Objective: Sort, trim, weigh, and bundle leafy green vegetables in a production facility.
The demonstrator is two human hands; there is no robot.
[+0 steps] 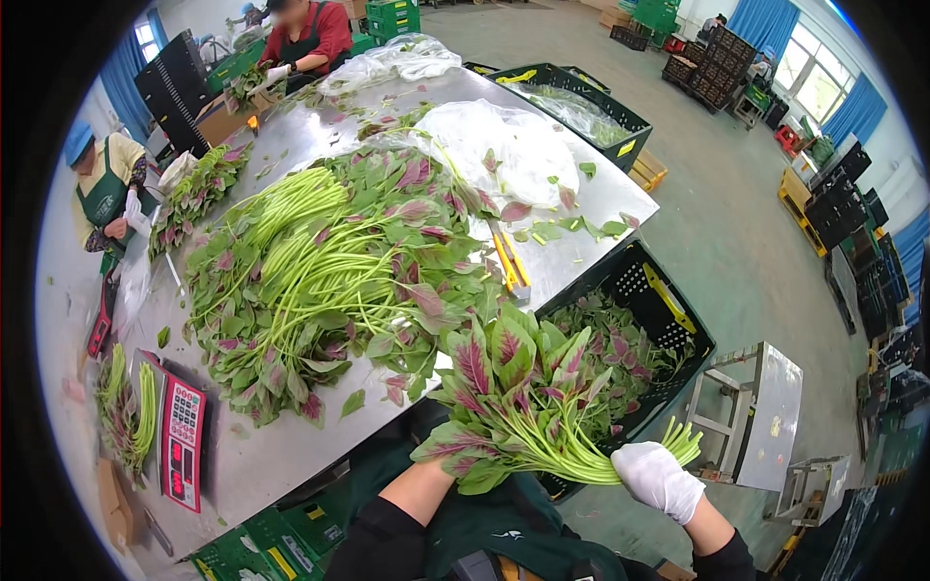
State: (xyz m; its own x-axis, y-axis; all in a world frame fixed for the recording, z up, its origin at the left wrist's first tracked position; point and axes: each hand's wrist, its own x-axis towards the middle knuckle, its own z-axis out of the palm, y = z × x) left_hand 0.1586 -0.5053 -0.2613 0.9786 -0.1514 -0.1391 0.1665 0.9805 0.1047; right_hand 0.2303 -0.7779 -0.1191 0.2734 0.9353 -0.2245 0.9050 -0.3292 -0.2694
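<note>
My right hand (657,479), in a white glove, grips the stems of a bunch of red-and-green amaranth (523,414). The cut stem ends stick out past my fist, and the leaves fan out to the left. My left forearm (421,494) reaches up beneath those leaves, which hide the hand itself. Behind the bunch, a black plastic crate (686,348) holds more amaranth leaves (625,348). A large heap of amaranth (327,254) covers the middle of the metal table (290,454). By the heap's right side lies a yellow-handled cutting tool (512,265).
A red digital scale (182,436) carries amaranth (131,414) at the left. Clear plastic bags (501,152) lie beyond the heap. Another black crate (625,138) stands by the far table edge. Two people (312,36) (109,181) work around the table. A metal stand (763,414) is at my right.
</note>
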